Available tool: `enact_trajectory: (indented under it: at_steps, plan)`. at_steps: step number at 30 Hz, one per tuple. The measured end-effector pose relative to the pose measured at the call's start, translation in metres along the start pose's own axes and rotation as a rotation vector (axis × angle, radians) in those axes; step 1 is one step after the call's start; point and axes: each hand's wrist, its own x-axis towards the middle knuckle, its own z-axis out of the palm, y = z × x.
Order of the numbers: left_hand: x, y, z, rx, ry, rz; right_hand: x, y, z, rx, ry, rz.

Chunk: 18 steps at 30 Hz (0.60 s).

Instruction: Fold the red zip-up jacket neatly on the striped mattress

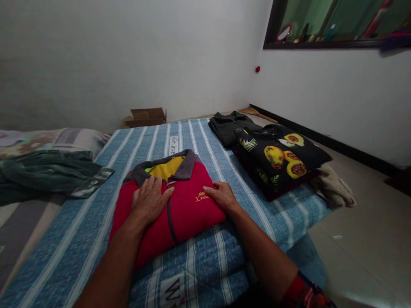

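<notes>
A folded red jacket (189, 214) with a grey collar, a yellow lining and a dark zip lies flat on the blue striped bedspread (144, 145), its collar pointing away from me. My left hand (149, 199) rests open on the jacket's front, left of the zip and just below the collar. At the jacket's right edge is my right hand (223, 196), thumb on the cloth near the yellow embroidered logo. Its other fingers reach over the side, their tips partly hidden, and I cannot see whether they pinch the fabric.
To the right lie a black fruit-print garment (282, 154) on a pile and a folded dark shirt (233, 126) behind it. A beige cloth (334, 188) hangs at the bed's edge. On the left is a dark green garment (48, 173). A cardboard box (147, 115) stands by the wall.
</notes>
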Motion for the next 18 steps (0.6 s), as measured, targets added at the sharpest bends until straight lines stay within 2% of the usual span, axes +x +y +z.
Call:
enact_trajectory:
  at_steps: [7,11,13,16,18]
  plan:
    - [-0.004,-0.001,-0.001,-0.041,0.038,0.009,-0.001,-0.001,0.0,-0.008,0.004,-0.006]
    - [-0.004,-0.003,-0.001,-0.107,0.122,0.028,-0.001,0.001,0.001,0.003,-0.004,-0.001]
    - [-0.008,0.0,-0.01,-0.179,0.21,0.023,0.0,0.003,0.002,0.025,-0.012,0.0]
    - [-0.029,0.012,-0.038,-0.359,0.318,-0.001,0.0,0.005,0.003,0.068,-0.024,0.005]
    - [-0.057,0.021,-0.059,-0.577,0.256,0.003,-0.001,0.005,0.004,0.099,-0.039,0.016]
